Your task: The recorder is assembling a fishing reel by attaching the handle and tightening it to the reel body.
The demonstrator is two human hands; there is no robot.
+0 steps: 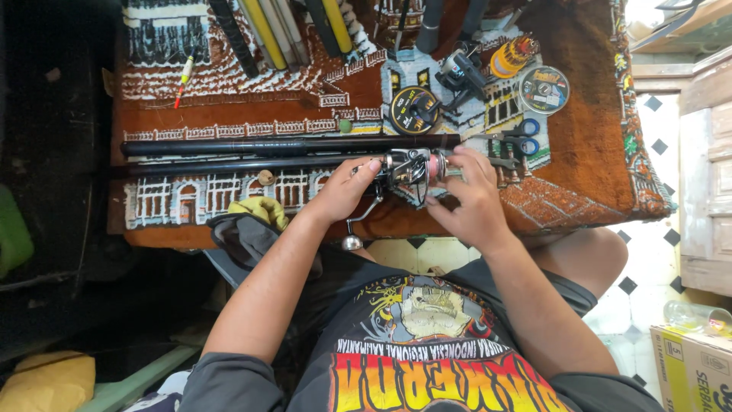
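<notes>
Seen from above, left to right. A slim red, white and yellow fishing float (183, 79) lies on the brown patterned cloth covering the desk (579, 122). Two long black rod sections (282, 145) run lengthwise across it. The left hand (347, 187) is curled closed around the silver and black spinning reel (404, 172), whose crank handle (352, 243) hangs over the desk's near edge. The right hand (469, 198) pinches the reel's pink spool end. Beyond them lie a black round line spool (414, 109), a second dark reel (461, 72), an orange line spool (509, 57), a clear disc spool (544, 89) and blue-handled scissors (526, 136).
</notes>
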